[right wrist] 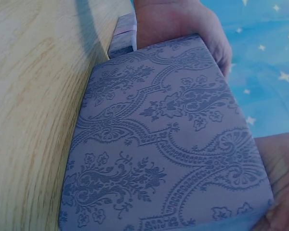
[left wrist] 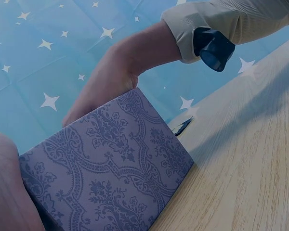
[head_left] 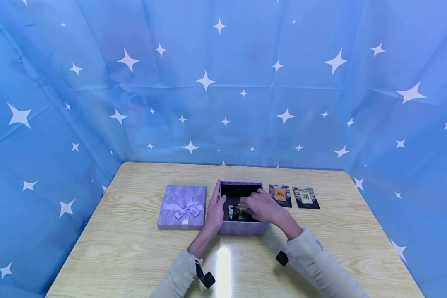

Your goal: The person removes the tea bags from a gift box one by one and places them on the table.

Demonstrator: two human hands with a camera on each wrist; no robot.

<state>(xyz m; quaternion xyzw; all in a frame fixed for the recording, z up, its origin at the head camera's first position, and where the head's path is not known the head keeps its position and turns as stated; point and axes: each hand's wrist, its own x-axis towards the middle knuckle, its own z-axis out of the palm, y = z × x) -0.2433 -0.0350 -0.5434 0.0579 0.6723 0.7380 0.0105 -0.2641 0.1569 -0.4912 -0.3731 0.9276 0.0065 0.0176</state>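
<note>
An uncovered purple gift box [head_left: 243, 228] with a damask pattern and dark inside stands on the table. My left hand [head_left: 215, 209] holds its left wall, fingers along the outside and thumb over the rim. In the left wrist view part of that hand [left wrist: 12, 187] shows beside the box [left wrist: 106, 163]. My right hand [head_left: 262, 205] reaches over the right wall into the box, its curled fingers at a dark small packet [head_left: 241, 212] with a greenish label; the fingertips are partly hidden. Beside this packet, a whitish edge [head_left: 231, 212] shows inside the box.
Left of the box lies its purple lid [head_left: 171, 215] with a ribbon bow. On the right, two flat dark packets lie on the wooden table [head_left: 108, 248], one with an orange label [head_left: 280, 194], one with a pale label [head_left: 306, 198]. A blue starry curtain [head_left: 246, 103] hangs behind.
</note>
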